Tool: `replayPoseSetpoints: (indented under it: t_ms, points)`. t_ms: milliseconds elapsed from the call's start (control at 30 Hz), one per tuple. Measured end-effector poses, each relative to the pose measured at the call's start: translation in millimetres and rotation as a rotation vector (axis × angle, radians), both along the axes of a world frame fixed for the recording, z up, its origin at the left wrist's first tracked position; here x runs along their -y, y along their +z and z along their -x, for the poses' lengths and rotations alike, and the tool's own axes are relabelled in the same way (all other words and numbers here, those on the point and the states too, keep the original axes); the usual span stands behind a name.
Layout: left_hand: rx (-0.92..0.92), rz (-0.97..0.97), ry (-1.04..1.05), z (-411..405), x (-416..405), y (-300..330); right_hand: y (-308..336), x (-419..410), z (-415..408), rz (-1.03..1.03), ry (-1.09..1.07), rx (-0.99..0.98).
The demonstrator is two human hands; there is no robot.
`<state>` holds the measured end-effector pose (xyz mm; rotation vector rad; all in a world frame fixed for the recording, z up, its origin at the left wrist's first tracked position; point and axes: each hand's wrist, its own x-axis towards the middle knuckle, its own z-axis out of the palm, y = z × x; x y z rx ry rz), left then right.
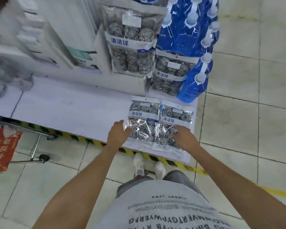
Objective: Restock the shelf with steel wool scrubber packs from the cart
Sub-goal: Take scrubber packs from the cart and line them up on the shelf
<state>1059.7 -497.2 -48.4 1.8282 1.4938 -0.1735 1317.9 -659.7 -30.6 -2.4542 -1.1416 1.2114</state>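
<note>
Two steel wool scrubber packs lie flat and touching side by side on the white base shelf, at its right end just before the blue bottles: a left pack and a right pack. My left hand rests open against the left pack's near left edge, and my right hand lies open, fingers spread, on the right pack's near end. More packs stand upright behind them, beside the bottles.
</note>
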Motion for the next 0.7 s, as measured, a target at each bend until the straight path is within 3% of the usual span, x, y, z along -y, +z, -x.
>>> replayPoseSetpoints:
  t_ms: [100, 267, 700]
  points:
    - [-0.056, -0.127, -0.021, 24.9, 18.0, 29.7, 22.5, -14.9, 23.4, -0.089, 0.222, 0.087]
    - [-0.061, -0.393, 0.119, 77.7, 55.0, 57.7, 45.7, -46.7, 72.1, -0.275, 0.589, 0.180]
    - [-0.162, -0.530, 0.600, 266.3, 109.7, 81.1, 88.4, -151.5, 282.3, -0.551, 1.130, 0.158]
